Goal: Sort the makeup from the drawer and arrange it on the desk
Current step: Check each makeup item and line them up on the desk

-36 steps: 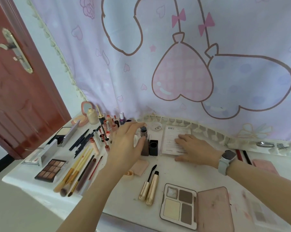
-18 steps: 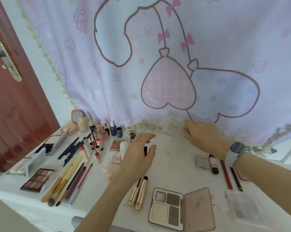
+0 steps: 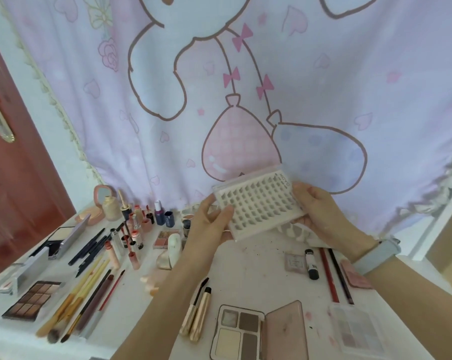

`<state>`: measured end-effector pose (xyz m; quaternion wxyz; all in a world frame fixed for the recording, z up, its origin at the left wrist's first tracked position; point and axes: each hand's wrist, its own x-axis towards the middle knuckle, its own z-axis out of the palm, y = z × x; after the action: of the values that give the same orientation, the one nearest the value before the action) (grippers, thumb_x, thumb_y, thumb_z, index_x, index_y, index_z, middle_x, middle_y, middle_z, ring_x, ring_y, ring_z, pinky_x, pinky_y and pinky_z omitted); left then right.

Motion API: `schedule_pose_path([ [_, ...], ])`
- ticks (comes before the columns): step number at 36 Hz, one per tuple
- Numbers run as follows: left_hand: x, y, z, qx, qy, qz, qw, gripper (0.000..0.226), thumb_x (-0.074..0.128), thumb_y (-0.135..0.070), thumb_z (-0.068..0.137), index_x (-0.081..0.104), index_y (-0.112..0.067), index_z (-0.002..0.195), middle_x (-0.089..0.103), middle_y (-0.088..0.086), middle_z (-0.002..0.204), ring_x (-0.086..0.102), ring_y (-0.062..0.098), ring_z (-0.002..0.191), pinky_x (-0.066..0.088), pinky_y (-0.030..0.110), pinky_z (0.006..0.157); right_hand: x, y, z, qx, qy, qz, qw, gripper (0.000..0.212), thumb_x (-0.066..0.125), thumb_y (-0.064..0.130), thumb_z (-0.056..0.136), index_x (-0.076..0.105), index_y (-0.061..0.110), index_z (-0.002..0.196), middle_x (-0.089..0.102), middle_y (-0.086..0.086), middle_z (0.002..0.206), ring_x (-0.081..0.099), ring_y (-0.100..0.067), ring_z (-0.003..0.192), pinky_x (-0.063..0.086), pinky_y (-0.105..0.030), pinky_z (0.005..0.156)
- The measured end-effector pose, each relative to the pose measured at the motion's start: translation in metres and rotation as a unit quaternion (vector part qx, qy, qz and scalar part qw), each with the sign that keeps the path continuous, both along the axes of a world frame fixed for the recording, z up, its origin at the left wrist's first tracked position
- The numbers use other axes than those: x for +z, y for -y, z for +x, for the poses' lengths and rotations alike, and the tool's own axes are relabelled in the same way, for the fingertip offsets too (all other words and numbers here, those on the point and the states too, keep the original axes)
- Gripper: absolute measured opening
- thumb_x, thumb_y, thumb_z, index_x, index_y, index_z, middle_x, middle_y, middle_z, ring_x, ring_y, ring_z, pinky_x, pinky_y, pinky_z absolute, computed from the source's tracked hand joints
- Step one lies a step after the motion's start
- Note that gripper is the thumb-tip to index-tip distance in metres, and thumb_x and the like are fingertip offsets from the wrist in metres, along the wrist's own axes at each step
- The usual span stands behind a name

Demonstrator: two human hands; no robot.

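A flat clear case of false-lash clusters (image 3: 258, 203) is lifted above the white desk (image 3: 250, 268), tilted toward me. My left hand (image 3: 209, 224) grips its left edge and my right hand (image 3: 315, 209), with a watch on the wrist, grips its right edge. On the desk lie an open four-pan palette (image 3: 248, 333) near the front, two gold mascara tubes (image 3: 196, 315), brushes (image 3: 79, 300) and pencils at the left, a brown eyeshadow palette (image 3: 32, 300), and small bottles (image 3: 141, 214) along the back.
A cartoon-print curtain (image 3: 245, 100) hangs behind the desk. A red-brown door (image 3: 14, 178) stands at the left. A black tube (image 3: 312, 263), two red pencils (image 3: 334, 276), a pink compact (image 3: 354, 275) and a clear palette (image 3: 357, 331) lie at the right.
My right hand picked the lash case up from the back of the desk and my left hand rose from the small items to grip its other edge. The view tilted upward.
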<state>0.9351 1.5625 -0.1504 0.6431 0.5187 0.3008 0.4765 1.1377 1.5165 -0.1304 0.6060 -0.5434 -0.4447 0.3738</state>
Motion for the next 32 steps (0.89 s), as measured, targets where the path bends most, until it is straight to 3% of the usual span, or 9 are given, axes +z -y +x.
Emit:
schedule_pose_path([
  [2, 0.001, -0.003, -0.002, 0.024, 0.008, -0.01, 1.0, 0.03, 0.055, -0.013, 0.092, 0.051, -0.017, 0.122, 0.073, 0.004, 0.095, 0.069, 0.02, 0.091, 0.057, 0.027, 0.067, -0.002, 0.001, -0.002, -0.034, 0.147, 0.015, 0.989, 0.033, 0.047, 0.021, 0.097, 0.046, 0.02, 0.13, 0.059, 0.011, 0.106, 0.06, 0.002, 0.085, 0.05, -0.011, 0.067],
  [4, 0.003, -0.006, -0.006, 0.044, 0.014, -0.022, 0.999, 0.028, 0.054, -0.015, 0.093, 0.052, -0.017, 0.121, 0.074, 0.003, 0.093, 0.07, 0.02, 0.09, 0.057, 0.028, 0.069, -0.004, 0.007, -0.004, -0.036, 0.298, 0.058, 0.952, 0.047, 0.051, 0.021, 0.094, 0.036, 0.024, 0.139, 0.045, 0.008, 0.128, 0.05, -0.003, 0.109, 0.047, -0.018, 0.088],
  [6, 0.003, -0.009, -0.009, 0.053, 0.013, -0.027, 0.998, 0.028, 0.054, -0.015, 0.093, 0.052, -0.015, 0.121, 0.074, 0.002, 0.092, 0.07, 0.02, 0.089, 0.058, 0.029, 0.071, -0.005, 0.014, -0.008, -0.009, 0.449, 0.116, 0.886, 0.049, 0.052, 0.024, 0.094, 0.036, 0.025, 0.141, 0.036, 0.001, 0.143, 0.035, -0.014, 0.13, 0.035, -0.034, 0.106],
  [10, 0.005, -0.013, -0.011, 0.06, 0.0, -0.016, 0.998, 0.026, 0.051, -0.017, 0.094, 0.055, -0.016, 0.12, 0.073, 0.003, 0.093, 0.07, 0.018, 0.085, 0.057, 0.027, 0.062, -0.014, 0.017, -0.016, 0.041, 0.635, 0.162, 0.754, 0.048, 0.05, 0.034, 0.092, 0.044, 0.023, 0.138, 0.037, -0.006, 0.147, 0.028, -0.026, 0.139, 0.026, -0.041, 0.11],
  [15, 0.005, -0.014, -0.013, 0.036, 0.0, -0.027, 0.999, 0.024, 0.05, -0.016, 0.095, 0.058, -0.013, 0.117, 0.073, 0.005, 0.094, 0.07, 0.021, 0.087, 0.055, 0.025, 0.056, -0.011, 0.013, -0.022, -0.002, 0.669, 0.165, 0.725, 0.044, 0.038, 0.037, 0.093, 0.055, 0.017, 0.13, 0.052, -0.013, 0.135, 0.046, -0.032, 0.128, 0.043, -0.048, 0.096],
  [21, 0.009, -0.012, -0.015, -0.033, 0.029, -0.044, 0.998, 0.027, 0.049, -0.021, 0.096, 0.058, -0.012, 0.118, 0.069, 0.011, 0.105, 0.069, 0.023, 0.089, 0.057, 0.027, 0.06, -0.015, 0.011, -0.022, 0.029, 0.654, 0.159, 0.739, 0.047, 0.034, 0.039, 0.094, 0.055, 0.017, 0.13, 0.057, -0.011, 0.129, 0.057, -0.027, 0.116, 0.057, -0.042, 0.076],
  [27, 0.01, -0.008, -0.014, -0.129, 0.062, -0.041, 0.989, 0.044, 0.055, -0.028, 0.087, 0.049, -0.017, 0.129, 0.064, 0.013, 0.119, 0.063, 0.033, 0.105, 0.056, 0.034, 0.071, -0.022, 0.009, -0.028, 0.038, 0.603, 0.122, 0.787, 0.045, 0.037, 0.036, 0.096, 0.042, 0.025, 0.14, 0.047, -0.004, 0.141, 0.046, -0.02, 0.128, 0.049, -0.042, 0.094],
  [30, 0.008, -0.011, -0.016, -0.117, 0.052, -0.036, 0.991, 0.033, 0.047, -0.017, 0.095, 0.051, -0.018, 0.127, 0.066, 0.012, 0.114, 0.065, 0.033, 0.102, 0.057, 0.034, 0.071, -0.021, 0.008, -0.031, 0.046, 0.623, 0.114, 0.772, 0.045, 0.047, 0.028, 0.094, 0.044, 0.021, 0.139, 0.05, -0.007, 0.138, 0.051, -0.023, 0.123, 0.047, -0.044, 0.098],
  [32, 0.007, -0.011, -0.016, -0.117, 0.029, -0.025, 0.992, 0.032, 0.044, -0.015, 0.096, 0.051, -0.019, 0.127, 0.068, 0.01, 0.112, 0.066, 0.032, 0.1, 0.057, 0.035, 0.072, -0.019, 0.008, -0.034, 0.035, 0.664, 0.14, 0.734, 0.043, 0.055, 0.021, 0.087, 0.055, 0.011, 0.129, 0.064, -0.012, 0.121, 0.065, -0.029, 0.101, 0.05, -0.05, 0.091],
])
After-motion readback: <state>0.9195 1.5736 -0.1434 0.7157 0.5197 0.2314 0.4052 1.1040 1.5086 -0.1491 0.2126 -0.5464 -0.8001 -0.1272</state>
